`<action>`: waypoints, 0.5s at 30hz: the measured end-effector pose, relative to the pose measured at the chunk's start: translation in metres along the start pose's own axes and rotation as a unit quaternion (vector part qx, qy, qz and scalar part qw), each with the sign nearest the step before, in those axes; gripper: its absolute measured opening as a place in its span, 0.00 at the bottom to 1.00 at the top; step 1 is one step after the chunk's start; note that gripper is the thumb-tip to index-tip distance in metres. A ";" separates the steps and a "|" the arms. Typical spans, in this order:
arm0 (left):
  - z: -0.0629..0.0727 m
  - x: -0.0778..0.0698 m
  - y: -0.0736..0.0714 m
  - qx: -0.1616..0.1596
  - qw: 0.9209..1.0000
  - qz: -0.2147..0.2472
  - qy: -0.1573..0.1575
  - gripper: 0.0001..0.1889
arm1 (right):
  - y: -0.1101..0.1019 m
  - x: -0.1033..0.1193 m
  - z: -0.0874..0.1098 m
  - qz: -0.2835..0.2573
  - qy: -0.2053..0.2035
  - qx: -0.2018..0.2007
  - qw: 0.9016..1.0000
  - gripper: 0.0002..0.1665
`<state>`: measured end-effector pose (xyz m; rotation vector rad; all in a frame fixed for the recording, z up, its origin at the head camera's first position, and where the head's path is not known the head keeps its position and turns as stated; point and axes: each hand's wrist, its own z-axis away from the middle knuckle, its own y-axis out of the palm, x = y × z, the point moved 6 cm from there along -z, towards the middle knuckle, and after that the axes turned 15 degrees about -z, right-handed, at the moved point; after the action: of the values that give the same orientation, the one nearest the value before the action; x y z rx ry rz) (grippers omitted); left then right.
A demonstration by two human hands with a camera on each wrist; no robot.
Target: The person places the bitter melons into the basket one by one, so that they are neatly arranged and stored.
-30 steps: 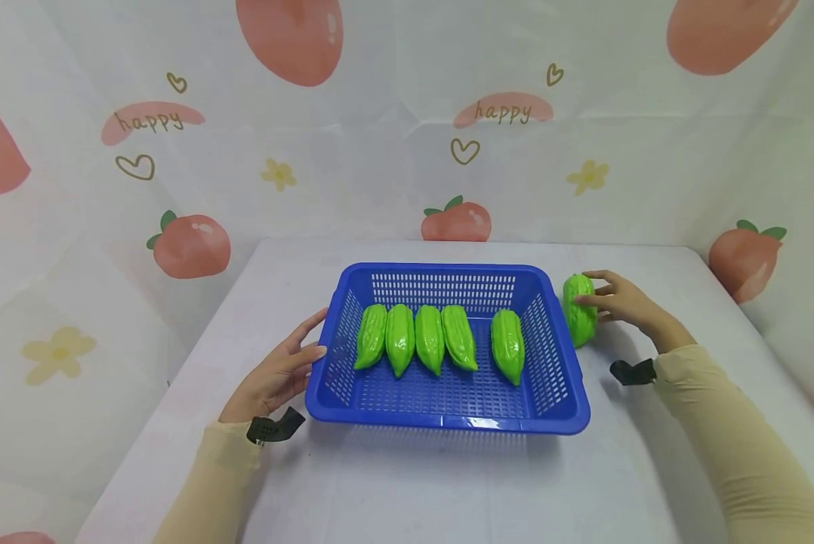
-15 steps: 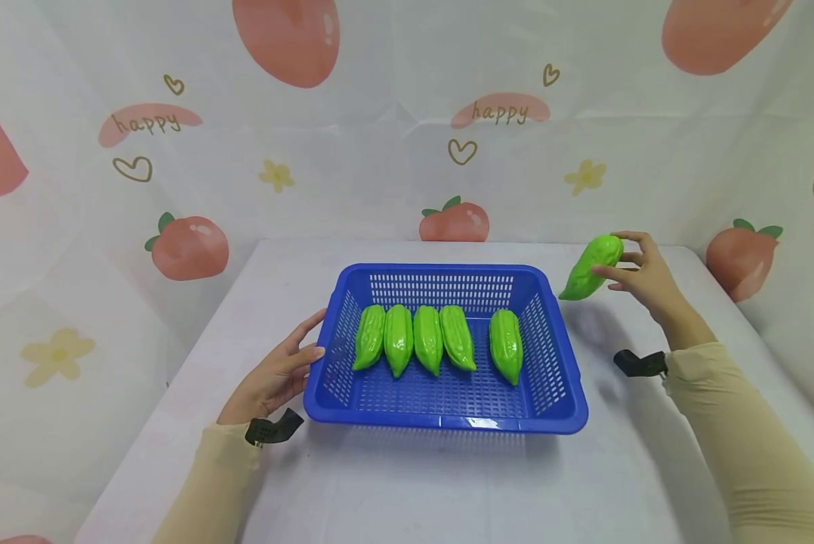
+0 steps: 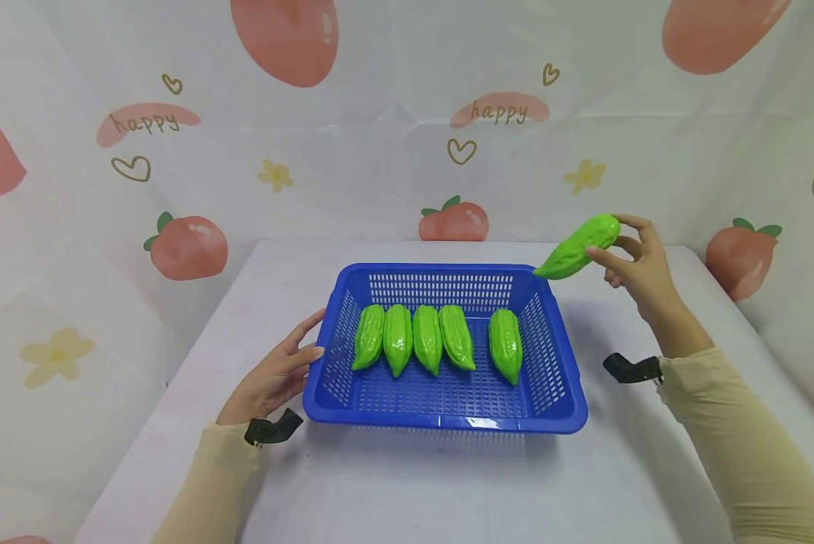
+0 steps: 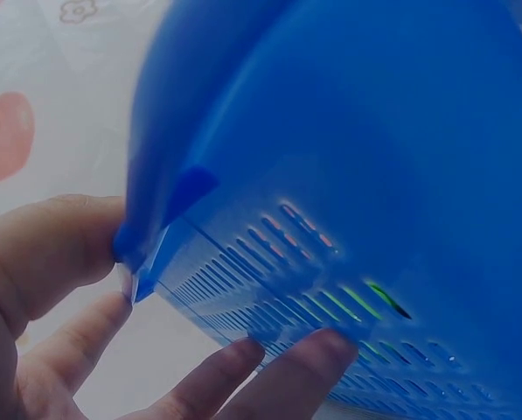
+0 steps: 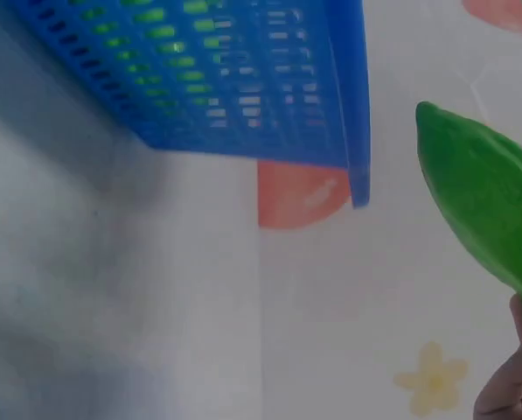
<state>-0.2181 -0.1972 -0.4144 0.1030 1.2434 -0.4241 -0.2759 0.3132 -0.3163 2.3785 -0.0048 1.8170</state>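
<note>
In the head view, my left hand (image 3: 276,378) holds the left rim of a blue plastic basket (image 3: 386,417). The left wrist view shows the thumb (image 4: 64,249) at the rim and other fingers against the slotted outer wall. My right hand (image 3: 646,276) pinches a bright green bitter melon (image 3: 577,248) by its blunt end, above the basket's back right corner. The melon is tilted, its pointed tip toward the basket. Inside the basket lie several more bitter melons: a row on the left (image 3: 399,341) and a single one (image 3: 506,346) apart on the right.
A white table (image 3: 407,491) carries the basket. Behind and beside it hangs a pale cloth backdrop (image 3: 366,181) printed with fruit and flowers. The basket's right wall (image 3: 550,351) stands between the right arm and the melons inside.
My right hand has lifted the bitter melon from the table right of the basket, up and then leftward to the basket's back right corner. The left hand and basket stay in place.
</note>
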 end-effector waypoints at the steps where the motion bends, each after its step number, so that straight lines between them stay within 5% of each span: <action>1: 0.000 0.000 0.000 -0.002 1.000 -0.001 -0.001 0.39 | 0.003 0.000 0.001 0.008 0.001 0.005 1.000 0.33; 8: 0.000 0.001 -0.001 -0.005 1.000 0.007 -0.008 0.38 | 0.030 -0.006 0.012 0.107 0.033 0.050 0.992 0.35; 15: 0.000 0.001 0.000 0.002 1.000 0.011 -0.003 0.38 | 0.052 -0.022 0.020 0.182 0.055 0.117 0.975 0.40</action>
<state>-0.2180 -0.1978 -0.4152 0.1189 1.2353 -0.4084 -0.2674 0.2573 -0.3362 2.5656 -0.2438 2.2239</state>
